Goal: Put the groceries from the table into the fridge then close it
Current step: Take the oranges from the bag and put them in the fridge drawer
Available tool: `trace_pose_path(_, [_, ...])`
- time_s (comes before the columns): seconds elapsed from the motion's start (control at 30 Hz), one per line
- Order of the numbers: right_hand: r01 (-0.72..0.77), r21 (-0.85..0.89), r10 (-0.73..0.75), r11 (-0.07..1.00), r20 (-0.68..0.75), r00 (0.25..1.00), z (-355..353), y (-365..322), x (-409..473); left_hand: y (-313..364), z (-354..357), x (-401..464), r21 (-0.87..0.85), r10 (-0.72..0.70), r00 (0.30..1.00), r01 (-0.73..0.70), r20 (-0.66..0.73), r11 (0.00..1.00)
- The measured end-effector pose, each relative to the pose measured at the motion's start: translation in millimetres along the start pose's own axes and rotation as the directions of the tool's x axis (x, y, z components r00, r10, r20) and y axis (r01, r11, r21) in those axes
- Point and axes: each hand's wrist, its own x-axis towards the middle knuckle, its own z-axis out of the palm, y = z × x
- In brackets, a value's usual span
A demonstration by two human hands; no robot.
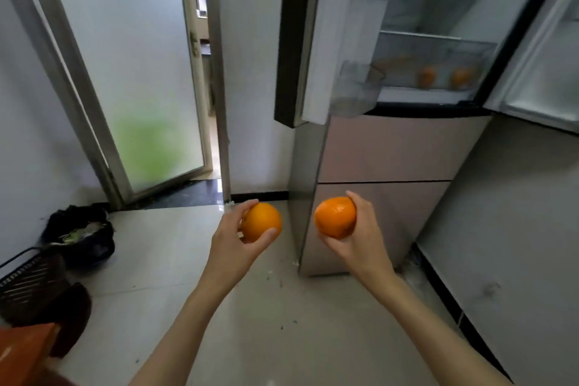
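Far to the left of the fridge point(385, 147), low against the wall, a dark slatted basket point(28, 282) sits on the floor beside a black bag point(81, 229) stuffed with scraps, and an orange-red corner point(22, 351) pokes in at the bottom edge. Further along toward the fridge stands a frosted glass door point(134, 72), ajar, with a green blur showing through its lower pane.

Nearer the fridge, in front of its lower left corner, the left hand point(233, 244) grips one orange point(261, 222), fingers curled over the top and thumb under its near side. Right in front of the fridge's lower drawers, the right hand point(360, 235) clasps a second orange point(335, 217), fingers wrapped round its right side. The two fruits are level with each other, close but apart, both held in the air below the fridge's open upper compartment.

The fridge's left door point(297, 34) and right door point(545, 41) are swung wide. Inside, on the lowest shelf behind a clear drawer front point(435, 53), two more oranges point(443, 77) lie side by side, blurred through the plastic.
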Motion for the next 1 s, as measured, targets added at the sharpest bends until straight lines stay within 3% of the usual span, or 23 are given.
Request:
trace_pose_path(0.23, [-0.111,-0.038,0.103,0.993,-0.172,0.980,-129,101,28,82,147,41,-0.063,0.182,0.966,-0.173,0.185,0.983])
trace_pose_path(0.47, [-0.183,-0.048,0.164,0.982,-0.274,0.948,-191,174,89,124,252,110,-0.079,0.264,0.933,-0.252,0.243,0.964])
trace_pose_path(1.0, [-0.118,0.031,0.121,0.993,-0.399,0.909,-277,272,356,212,415,362,-0.211,0.328,0.936,-0.297,0.128,0.931])
